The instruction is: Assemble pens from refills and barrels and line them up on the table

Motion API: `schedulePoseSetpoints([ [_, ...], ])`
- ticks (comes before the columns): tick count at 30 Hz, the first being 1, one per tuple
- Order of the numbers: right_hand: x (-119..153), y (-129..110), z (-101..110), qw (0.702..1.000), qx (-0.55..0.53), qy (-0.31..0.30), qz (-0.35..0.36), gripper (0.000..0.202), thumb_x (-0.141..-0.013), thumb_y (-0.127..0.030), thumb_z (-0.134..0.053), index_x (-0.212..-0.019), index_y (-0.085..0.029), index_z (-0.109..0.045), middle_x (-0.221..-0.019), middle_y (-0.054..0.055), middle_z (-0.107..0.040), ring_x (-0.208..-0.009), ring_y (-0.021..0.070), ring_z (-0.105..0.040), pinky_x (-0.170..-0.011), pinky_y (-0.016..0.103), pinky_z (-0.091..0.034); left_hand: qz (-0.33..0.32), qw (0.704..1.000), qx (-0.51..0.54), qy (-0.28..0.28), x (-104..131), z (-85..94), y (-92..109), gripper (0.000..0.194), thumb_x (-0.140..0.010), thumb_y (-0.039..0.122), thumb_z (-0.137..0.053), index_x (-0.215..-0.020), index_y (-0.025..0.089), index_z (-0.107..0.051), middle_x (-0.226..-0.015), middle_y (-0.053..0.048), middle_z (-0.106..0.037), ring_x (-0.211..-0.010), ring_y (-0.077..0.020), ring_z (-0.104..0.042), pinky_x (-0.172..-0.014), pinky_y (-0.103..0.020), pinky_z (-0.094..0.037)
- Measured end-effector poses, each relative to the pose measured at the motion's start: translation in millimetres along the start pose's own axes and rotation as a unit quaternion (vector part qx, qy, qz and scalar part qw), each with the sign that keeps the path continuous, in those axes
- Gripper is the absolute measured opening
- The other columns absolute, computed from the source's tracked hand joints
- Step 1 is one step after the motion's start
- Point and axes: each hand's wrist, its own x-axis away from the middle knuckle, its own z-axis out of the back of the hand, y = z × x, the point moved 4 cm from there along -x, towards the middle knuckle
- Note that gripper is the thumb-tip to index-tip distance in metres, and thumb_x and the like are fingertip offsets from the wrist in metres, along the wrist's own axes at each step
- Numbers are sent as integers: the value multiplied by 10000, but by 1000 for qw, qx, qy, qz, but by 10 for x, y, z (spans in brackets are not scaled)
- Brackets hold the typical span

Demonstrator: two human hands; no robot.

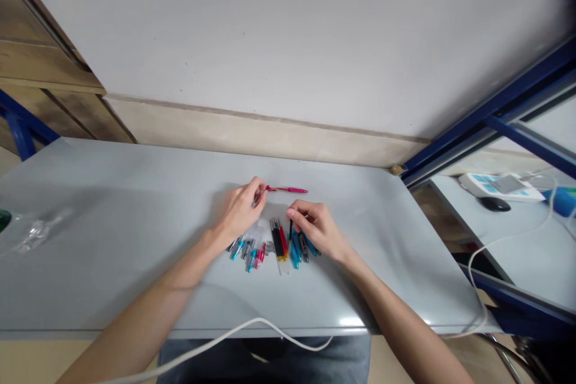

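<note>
Surface (112,252) spanning the frame, with two bare hands over loose pen parts at its middle.
Left hand (238,210), fingers closed, pinches a slim piece near the centre; its exact shape is hidden. Right hand (317,228), just right of centre, grips a thin dark refill (290,231) between thumb and fingertips, pointing down, probably for fine control. Below the left hand lie clear barrels with coloured ends (252,255); below the right, blue and grey grip sections (303,247). Between them, black and red refills (277,240) lie side by side, seemingly grouped by kind for easy reach. Beyond the hands, a slender red pen piece (294,190) lies apart.
</note>
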Motion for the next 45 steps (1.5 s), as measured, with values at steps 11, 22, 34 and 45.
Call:
schedulePoseSetpoints([
  [11,-15,88,-70,995,90,39,-29,358,-1017,-374,-495,-703,-203,-480,-632,-48,-403,-592,124,-351,-588,268,-298,-5,1000,-9,9,13,5,11,28,-947,242,-551,-922,232,-561,-703,50,-616,-605,-103,-548,-630,-223,-407],
  [22,3,186,-196,961,272,43,9,218,-956,-282,-622,-750,-211,-608,-841,43,-602,-849,218,-493,-725,312,-393,4,999,-39,3,5,7,6,56,-937,257,-537,-918,230,-582,-682,45,-607,-598,-108,-547,-637,-220,-408],
  [34,-58,217,-23,977,190,76,56,199,-929,-234,-653,-744,-198,-590,-838,28,-584,-890,218,-515,-862,366,-410,27,976,-158,-149,-49,212,-159,67,-901,249,-525,-902,269,-589,-691,41,-649,-600,-155,-592,-584,-258,-328],
  [45,2,166,-172,962,265,-23,61,188,-823,-169,-755,-719,-191,-600,-873,31,-552,-868,204,-452,-778,322,-400,37,964,-191,-183,-55,187,-170,99,-927,264,-481,-914,268,-579,-721,12,-666,-644,-187,-619,-582,-268,-311],
])
